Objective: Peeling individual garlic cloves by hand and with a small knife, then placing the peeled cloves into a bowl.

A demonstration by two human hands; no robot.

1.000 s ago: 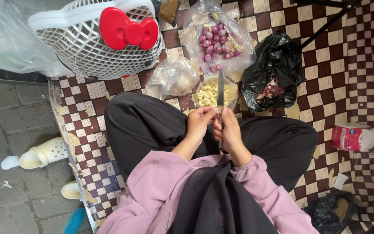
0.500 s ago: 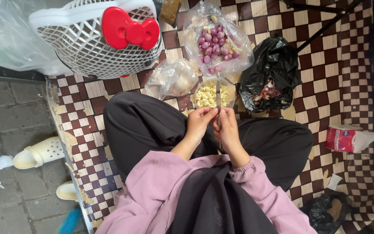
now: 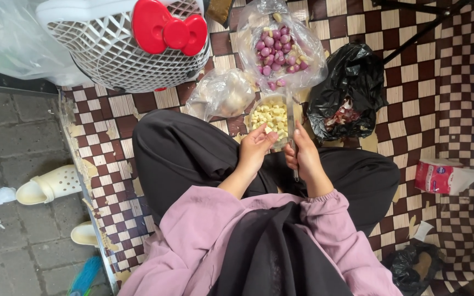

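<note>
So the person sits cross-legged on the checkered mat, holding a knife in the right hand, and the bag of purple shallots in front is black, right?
Not quite. The head view shows the purple shallots in a clear plastic bag; the black bag beside it holds peelings. The rest holds: the right hand grips a knife over the checkered mat.

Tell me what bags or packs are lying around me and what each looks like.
Clear bag: top centre, holds purple bulbs.
Small clear bag: left of it, crumpled, pale contents.
Black bag: right of it, open, peels inside.
Pack: far right on the mat, red and white, soft.
Second black bag: bottom right.
</note>
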